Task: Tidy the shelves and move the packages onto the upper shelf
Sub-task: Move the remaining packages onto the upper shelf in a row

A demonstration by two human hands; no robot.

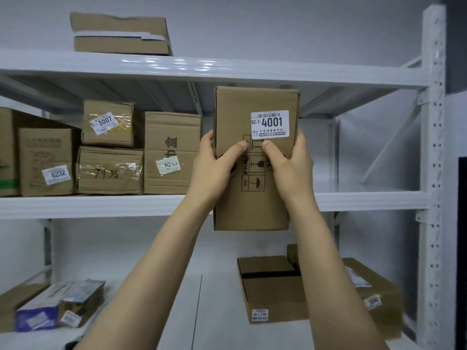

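Both hands hold a tall cardboard box (pixel 252 198) upright in the air in front of the shelving. The left hand (pixel 214 165) grips its left edge and the right hand (pixel 288 165) its right edge. The fingers of each wrap round behind, and both thumbs press on the front face just below a white label (pixel 270 124) reading 92-7-4001. The top of the box sits just under the front beam of the upper shelf (pixel 227 69), and its bottom hangs below the front edge of the middle shelf (pixel 101 205).

On the upper shelf, to the left, lies a flat cardboard package (pixel 121 34) bound with a white strap. The middle shelf carries a row of cartons to the left of the held box. There is a box labelled 6232 (pixel 48 160), then a small box labelled 3007 (pixel 108 123) stacked on a taped carton (pixel 110 170), and beside that a taller carton (pixel 171 152) with a partly unreadable sticker.

On the lower shelf (pixel 202 311), a flat brown box (pixel 270 289) lies on the right, partly hidden by the right forearm. Another labelled box (pixel 374 294) lies beyond it. At the left lies a blue-and-white package (pixel 38 314) among other parcels. A white perforated upright (pixel 432 173) stands at the right end of the rack.
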